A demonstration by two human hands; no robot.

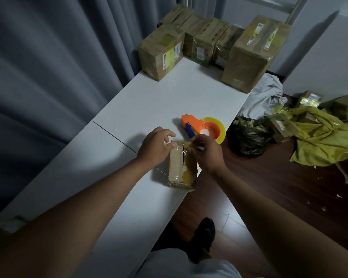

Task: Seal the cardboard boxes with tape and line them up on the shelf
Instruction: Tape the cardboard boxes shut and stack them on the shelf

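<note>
Low in the frame, a dark shoe [206, 233] on the brown wooden floor [269, 187], beside the edge of the white shelf [129, 207] running from lower left to upper centre.

Just below centre, a small cardboard box [182, 169] lying flat near the right edge of the shelf, taped along its top. Both hands at its far end. Left hand [156, 146] at the upper left corner of the box, thumb pressed on the top, fingers loosely curled over the far edge. Right hand [206, 152] at the upper right corner, fingertips pinching at the tape on the top; grip partly hidden, firmness hard to judge.

Right above the hands, touching neither, an orange tape dispenser [197, 125] with a blue handle and a yellow-green roll, lying on the shelf.

Right of centre, on the floor: a black bag [247, 137], crumpled yellow-green wrapping [319, 137], white cloth [265, 97].

Upper centre, at the far end of the shelf, a row of sealed boxes [205, 43] side by side, labels showing. Grey curtain [48, 67] filling the left of the frame.
</note>
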